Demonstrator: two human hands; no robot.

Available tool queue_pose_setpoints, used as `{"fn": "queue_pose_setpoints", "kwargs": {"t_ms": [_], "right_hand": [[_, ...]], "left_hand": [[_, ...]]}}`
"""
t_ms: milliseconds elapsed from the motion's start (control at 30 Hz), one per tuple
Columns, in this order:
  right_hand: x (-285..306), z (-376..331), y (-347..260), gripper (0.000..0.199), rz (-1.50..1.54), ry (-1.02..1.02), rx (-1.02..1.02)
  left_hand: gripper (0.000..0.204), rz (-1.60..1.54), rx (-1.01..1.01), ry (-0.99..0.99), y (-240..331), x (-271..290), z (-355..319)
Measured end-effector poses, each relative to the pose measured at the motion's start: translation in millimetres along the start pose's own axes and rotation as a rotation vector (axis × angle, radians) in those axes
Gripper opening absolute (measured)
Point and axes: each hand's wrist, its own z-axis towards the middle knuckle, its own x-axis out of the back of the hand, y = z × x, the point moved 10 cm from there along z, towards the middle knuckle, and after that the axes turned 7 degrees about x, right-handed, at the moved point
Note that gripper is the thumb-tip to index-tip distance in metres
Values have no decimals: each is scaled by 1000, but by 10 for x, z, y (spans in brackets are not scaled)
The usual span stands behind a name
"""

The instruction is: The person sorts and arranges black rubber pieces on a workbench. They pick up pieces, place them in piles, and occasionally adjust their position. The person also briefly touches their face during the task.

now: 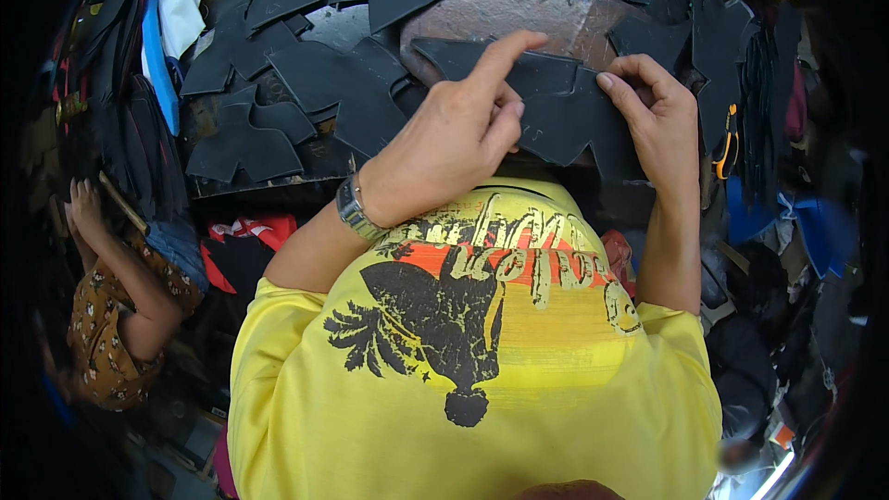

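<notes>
Both hands work a flat black cut piece of leather-like sheet (556,116) at the tabletop's (519,9) near edge. Left hand (454,143) pinches its left part, forefinger raised; right hand (662,120) clasps the right edge. It looks light and floppy, best held by the edges.

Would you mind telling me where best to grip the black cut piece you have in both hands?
Judging by its pose, grip the black piece by its two outer ends, from the near side. It lies flat and wide across the worn block, thin and likely floppy. The left hand and right hand already pinch it that way, fingers on top.
</notes>
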Motion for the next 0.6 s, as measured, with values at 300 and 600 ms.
{"fn": "queue_pose_setpoints", "kwargs": {"t_ms": [300,600], "right_hand": [[28,-43,-78,15,47,6,33],[17,6,-215,12,-30,35,157]], "left_hand": [[53,22,3,5,19,21,5],[32,123,-124,-31,76,-75,7]]}}
